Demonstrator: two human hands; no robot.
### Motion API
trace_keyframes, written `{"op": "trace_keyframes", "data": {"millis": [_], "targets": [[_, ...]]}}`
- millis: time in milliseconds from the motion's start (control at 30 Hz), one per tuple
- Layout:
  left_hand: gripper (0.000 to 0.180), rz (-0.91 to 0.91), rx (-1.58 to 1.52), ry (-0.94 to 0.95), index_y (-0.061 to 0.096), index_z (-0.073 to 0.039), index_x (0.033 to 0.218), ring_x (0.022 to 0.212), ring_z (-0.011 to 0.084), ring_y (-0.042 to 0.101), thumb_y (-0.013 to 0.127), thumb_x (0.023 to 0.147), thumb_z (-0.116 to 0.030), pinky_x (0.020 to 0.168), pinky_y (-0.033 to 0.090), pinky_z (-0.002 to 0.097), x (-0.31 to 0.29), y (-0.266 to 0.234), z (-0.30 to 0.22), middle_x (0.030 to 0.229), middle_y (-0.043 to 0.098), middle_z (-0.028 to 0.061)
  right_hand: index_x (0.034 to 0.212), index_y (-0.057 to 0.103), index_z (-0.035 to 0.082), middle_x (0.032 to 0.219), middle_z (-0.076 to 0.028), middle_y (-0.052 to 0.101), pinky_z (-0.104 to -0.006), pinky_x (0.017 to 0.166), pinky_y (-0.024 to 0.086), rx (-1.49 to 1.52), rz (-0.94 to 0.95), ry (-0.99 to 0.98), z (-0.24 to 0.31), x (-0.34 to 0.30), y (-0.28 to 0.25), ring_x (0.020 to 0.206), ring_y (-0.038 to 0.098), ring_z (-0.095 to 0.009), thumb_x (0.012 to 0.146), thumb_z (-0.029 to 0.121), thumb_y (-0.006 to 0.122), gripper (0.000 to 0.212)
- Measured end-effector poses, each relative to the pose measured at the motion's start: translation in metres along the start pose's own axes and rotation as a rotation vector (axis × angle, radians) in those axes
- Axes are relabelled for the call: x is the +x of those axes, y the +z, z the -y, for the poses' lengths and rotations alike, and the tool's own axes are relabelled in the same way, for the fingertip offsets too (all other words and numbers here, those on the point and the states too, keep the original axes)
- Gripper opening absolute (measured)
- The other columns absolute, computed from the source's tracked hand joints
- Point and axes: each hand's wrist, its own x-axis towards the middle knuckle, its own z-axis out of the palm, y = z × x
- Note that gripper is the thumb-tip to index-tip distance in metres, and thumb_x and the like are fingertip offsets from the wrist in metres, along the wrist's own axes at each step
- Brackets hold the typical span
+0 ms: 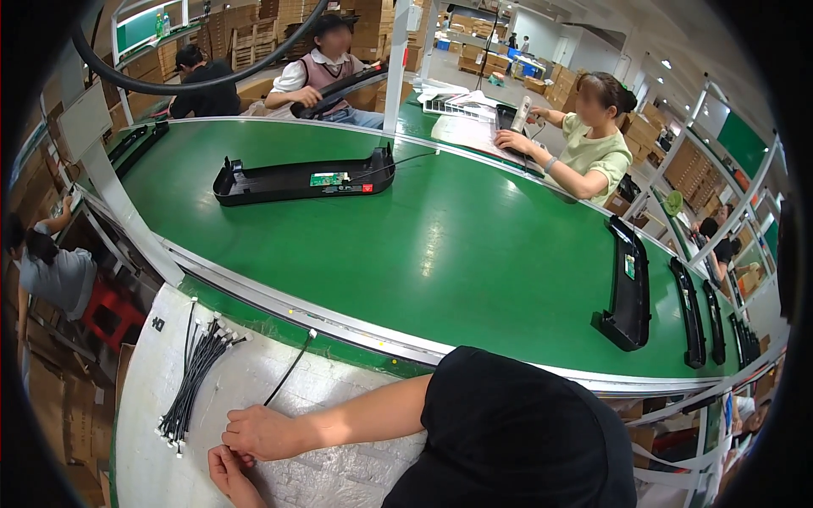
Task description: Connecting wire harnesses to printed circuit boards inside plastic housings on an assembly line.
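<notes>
A thin black cable with a white connector runs down from the green belt's edge into my right hand, whose fingers are closed around it. Just below, touching or almost touching it, my left hand is closed in a pinch. What sits between its fingertips is hidden. Both hands are low over a white padded work surface. Left of them lies a bundle of similar black cables with white connectors at both ends.
Beyond runs a green conveyor belt with a raised metal edge. On it lie a long black plastic housing with a small circuit board, and another housing at right. Across the belt sit co-workers. A white post rises at left.
</notes>
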Motion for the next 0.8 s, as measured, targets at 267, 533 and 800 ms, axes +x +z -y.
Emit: {"op": "trace_keyframes", "data": {"millis": [267,533,800], "targets": [[0.024,0.003,0.064,0.076,0.047,-0.008,0.081,0.060,0.0048,0.044,0.049,0.099,-0.023,0.055,0.036,0.0188,0.000,0.000,0.006,0.069,0.050,-0.0020,0.070,0.053,0.007,0.070,-0.004,0.056,-0.0361,0.060,0.048,0.028,0.000,0.007,-0.003,-0.001,0.002,0.076,0.055,-0.024,0.070,0.014,0.064,0.013],[0.019,-0.017,0.100,0.088,0.047,-0.008,0.084,0.065,0.0047,0.047,0.050,0.099,-0.020,0.057,0.038,0.0179,-0.003,0.001,0.004,0.074,0.052,-0.0014,0.073,0.054,0.006,0.073,-0.005,0.058,-0.0364,0.062,0.049,-0.005,0.016,0.012,-0.004,0.001,0.002,0.076,0.056,-0.025,0.070,0.015,0.065,0.014],[0.014,-0.023,0.126,0.075,0.050,-0.006,0.089,0.065,0.0058,0.048,0.048,0.099,-0.016,0.057,0.040,0.0190,-0.007,0.012,-0.010,0.073,0.053,-0.0003,0.081,0.056,0.006,0.079,-0.008,0.061,-0.0385,0.067,0.050,-0.029,0.125,0.082,0.005,0.001,-0.011,0.080,0.060,-0.027,0.072,0.014,0.064,0.015]]}}
